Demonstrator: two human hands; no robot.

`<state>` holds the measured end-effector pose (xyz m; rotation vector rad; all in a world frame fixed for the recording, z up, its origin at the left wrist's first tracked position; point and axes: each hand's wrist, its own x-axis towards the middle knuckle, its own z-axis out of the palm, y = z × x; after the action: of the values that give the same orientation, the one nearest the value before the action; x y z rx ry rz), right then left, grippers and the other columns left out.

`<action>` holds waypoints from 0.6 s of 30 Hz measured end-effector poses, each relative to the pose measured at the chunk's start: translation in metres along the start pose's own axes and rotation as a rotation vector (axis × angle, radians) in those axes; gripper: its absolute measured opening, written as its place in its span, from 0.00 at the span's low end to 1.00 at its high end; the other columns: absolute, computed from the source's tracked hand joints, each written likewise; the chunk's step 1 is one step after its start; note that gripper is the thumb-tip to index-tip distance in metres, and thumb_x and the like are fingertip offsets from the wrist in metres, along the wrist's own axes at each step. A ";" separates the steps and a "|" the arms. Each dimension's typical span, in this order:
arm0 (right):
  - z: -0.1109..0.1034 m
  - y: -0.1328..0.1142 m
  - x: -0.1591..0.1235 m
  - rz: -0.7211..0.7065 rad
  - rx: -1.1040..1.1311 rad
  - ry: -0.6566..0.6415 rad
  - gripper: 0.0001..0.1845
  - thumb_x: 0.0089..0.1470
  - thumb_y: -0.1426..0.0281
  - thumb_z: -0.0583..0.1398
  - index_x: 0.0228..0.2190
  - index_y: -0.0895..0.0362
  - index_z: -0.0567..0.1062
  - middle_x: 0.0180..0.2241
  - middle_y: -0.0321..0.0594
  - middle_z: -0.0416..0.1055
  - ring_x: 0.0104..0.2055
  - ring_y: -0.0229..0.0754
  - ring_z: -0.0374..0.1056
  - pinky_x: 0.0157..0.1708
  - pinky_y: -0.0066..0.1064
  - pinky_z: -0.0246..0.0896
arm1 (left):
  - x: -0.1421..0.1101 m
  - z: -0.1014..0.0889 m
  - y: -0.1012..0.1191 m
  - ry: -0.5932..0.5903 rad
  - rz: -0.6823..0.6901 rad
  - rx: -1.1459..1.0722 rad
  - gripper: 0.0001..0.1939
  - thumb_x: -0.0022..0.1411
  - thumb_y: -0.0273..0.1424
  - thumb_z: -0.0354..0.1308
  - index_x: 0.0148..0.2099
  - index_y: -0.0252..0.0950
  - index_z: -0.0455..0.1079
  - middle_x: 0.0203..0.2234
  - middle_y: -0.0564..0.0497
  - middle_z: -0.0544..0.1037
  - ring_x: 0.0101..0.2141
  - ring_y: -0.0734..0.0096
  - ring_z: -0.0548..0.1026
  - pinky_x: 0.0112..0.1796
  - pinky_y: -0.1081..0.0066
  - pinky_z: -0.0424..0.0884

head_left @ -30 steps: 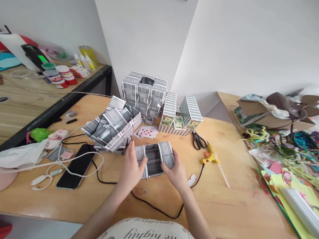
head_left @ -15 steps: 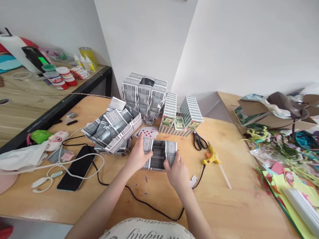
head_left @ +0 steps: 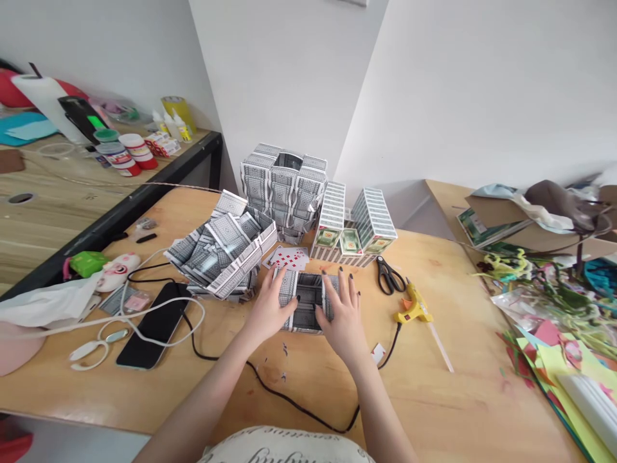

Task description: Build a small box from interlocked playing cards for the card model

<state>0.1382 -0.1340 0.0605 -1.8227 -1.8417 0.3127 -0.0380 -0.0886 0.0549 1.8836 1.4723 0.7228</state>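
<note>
A small box built from grey-backed playing cards (head_left: 308,315) lies on the table in front of me, with a dark opening in its middle. My left hand (head_left: 267,310) grips its left panel, thumb at the opening's edge and fingers along the outer side. Spread over the right panel, my right hand (head_left: 341,315) rests with fingers apart and thumb near the opening. Just beyond lie loose playing cards (head_left: 292,258), the top one showing red diamonds. Left of the box, a tilted card tray (head_left: 263,247) holds a heap of folded cards.
Behind stand a tall card structure (head_left: 284,186) and a stack of green card boxes (head_left: 331,212). Black scissors (head_left: 389,276) and a yellow glue gun (head_left: 413,310) lie to the right. A phone (head_left: 152,331) and white cable lie left; a black cord (head_left: 289,402) crosses in front.
My right hand has loosened from the box's right side and spread its fingers over the top panel. My left hand has shifted slightly on its panel. The view has moved slightly.
</note>
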 end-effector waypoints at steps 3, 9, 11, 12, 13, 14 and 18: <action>0.002 -0.001 0.004 -0.053 -0.073 -0.087 0.24 0.53 0.72 0.51 0.53 0.52 0.63 0.61 0.42 0.46 0.63 0.57 0.33 0.55 0.56 0.44 | 0.001 0.002 -0.001 -0.018 -0.013 0.028 0.35 0.57 0.31 0.50 0.63 0.40 0.40 0.61 0.41 0.44 0.61 0.57 0.45 0.57 0.56 0.51; 0.004 0.003 0.001 -0.095 -0.077 -0.080 0.25 0.54 0.73 0.49 0.54 0.58 0.62 0.62 0.45 0.44 0.64 0.56 0.31 0.56 0.54 0.46 | 0.000 0.004 -0.004 -0.027 -0.013 0.037 0.35 0.58 0.32 0.49 0.64 0.41 0.37 0.62 0.42 0.42 0.61 0.57 0.44 0.57 0.56 0.50; 0.005 0.004 0.001 -0.104 -0.080 -0.078 0.25 0.54 0.73 0.49 0.54 0.59 0.62 0.62 0.47 0.44 0.64 0.56 0.30 0.56 0.54 0.46 | 0.000 0.005 -0.005 -0.017 -0.006 0.040 0.36 0.58 0.32 0.49 0.64 0.42 0.37 0.62 0.42 0.41 0.61 0.57 0.43 0.57 0.56 0.50; 0.005 0.005 0.001 -0.105 -0.082 -0.077 0.25 0.54 0.73 0.49 0.54 0.59 0.62 0.62 0.47 0.44 0.64 0.56 0.30 0.56 0.54 0.46 | 0.000 0.005 -0.005 -0.010 -0.002 0.043 0.36 0.58 0.32 0.49 0.64 0.42 0.36 0.62 0.42 0.41 0.61 0.57 0.42 0.57 0.56 0.50; 0.006 0.006 0.000 -0.106 -0.083 -0.078 0.25 0.54 0.73 0.49 0.54 0.59 0.62 0.62 0.47 0.44 0.64 0.57 0.30 0.56 0.54 0.46 | 0.000 0.005 -0.006 -0.004 0.002 0.047 0.36 0.58 0.32 0.49 0.64 0.42 0.36 0.62 0.42 0.40 0.61 0.57 0.42 0.57 0.56 0.50; 0.006 0.006 0.000 -0.105 -0.083 -0.080 0.25 0.54 0.73 0.49 0.54 0.58 0.62 0.62 0.47 0.44 0.64 0.57 0.30 0.55 0.55 0.47 | 0.000 0.005 -0.006 0.000 0.005 0.051 0.36 0.58 0.33 0.50 0.64 0.42 0.35 0.62 0.42 0.40 0.61 0.57 0.42 0.57 0.56 0.51; -0.003 0.007 0.001 -0.104 -0.075 -0.089 0.24 0.55 0.66 0.51 0.54 0.54 0.61 0.62 0.45 0.44 0.63 0.59 0.31 0.54 0.58 0.44 | -0.002 0.002 -0.004 -0.017 -0.002 0.065 0.37 0.58 0.34 0.50 0.64 0.42 0.35 0.61 0.41 0.45 0.60 0.55 0.47 0.56 0.56 0.53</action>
<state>0.1454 -0.1330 0.0596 -1.7803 -2.0260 0.2942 -0.0395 -0.0900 0.0499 1.9320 1.5031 0.6635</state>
